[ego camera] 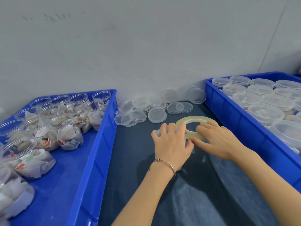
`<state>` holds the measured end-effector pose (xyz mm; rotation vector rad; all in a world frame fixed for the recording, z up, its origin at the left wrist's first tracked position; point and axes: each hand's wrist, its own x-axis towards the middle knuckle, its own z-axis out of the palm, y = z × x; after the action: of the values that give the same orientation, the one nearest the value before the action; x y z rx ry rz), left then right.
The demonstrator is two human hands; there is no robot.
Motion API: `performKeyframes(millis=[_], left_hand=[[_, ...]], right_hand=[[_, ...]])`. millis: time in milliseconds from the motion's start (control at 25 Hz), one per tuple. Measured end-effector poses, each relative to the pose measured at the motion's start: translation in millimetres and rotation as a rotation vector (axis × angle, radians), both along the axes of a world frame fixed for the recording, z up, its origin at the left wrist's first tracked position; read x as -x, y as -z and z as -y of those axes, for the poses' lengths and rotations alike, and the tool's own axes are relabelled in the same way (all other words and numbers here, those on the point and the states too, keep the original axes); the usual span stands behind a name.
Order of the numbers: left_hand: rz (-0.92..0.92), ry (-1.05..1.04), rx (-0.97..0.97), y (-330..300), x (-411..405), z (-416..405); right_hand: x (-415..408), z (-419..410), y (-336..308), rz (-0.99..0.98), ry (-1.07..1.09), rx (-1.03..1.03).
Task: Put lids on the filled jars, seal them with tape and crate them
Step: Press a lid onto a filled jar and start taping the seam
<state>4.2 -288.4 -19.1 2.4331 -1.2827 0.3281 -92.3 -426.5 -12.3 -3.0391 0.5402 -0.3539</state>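
Note:
My left hand [171, 141] grips a clear lidded jar [188, 141] from above; the jar is almost wholly hidden under my fingers. My right hand [216, 141] holds a large roll of clear tape [194, 119] by its near rim, right beside the jar. Loose clear lids [157, 115] lie scattered against the wall beyond my hands. The left blue crate [104, 128] holds open jars [61, 121] filled with white sachets. The right blue crate [231, 115] holds lidded jars [265, 114].
A dark cloth [187, 193] covers the table between the two crates. A grey wall [146, 46] rises directly behind the table. A thin bracelet [164, 162] circles my left wrist.

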Motion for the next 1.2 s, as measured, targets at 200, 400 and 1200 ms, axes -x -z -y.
performKeyframes(millis=[200, 400, 1200], left_hand=[[0.008, 0.013, 0.005, -1, 2, 0], [0.014, 0.012, -0.01, -1, 1, 1], [-0.018, 0.088, 0.041, 0, -14, 20]], right_hand=[[1, 0, -1, -0.006, 0.006, -0.003], [3, 0, -1, -0.005, 0.008, -0.014], [5, -15, 1, 0.029, 0.249, -0.001]])
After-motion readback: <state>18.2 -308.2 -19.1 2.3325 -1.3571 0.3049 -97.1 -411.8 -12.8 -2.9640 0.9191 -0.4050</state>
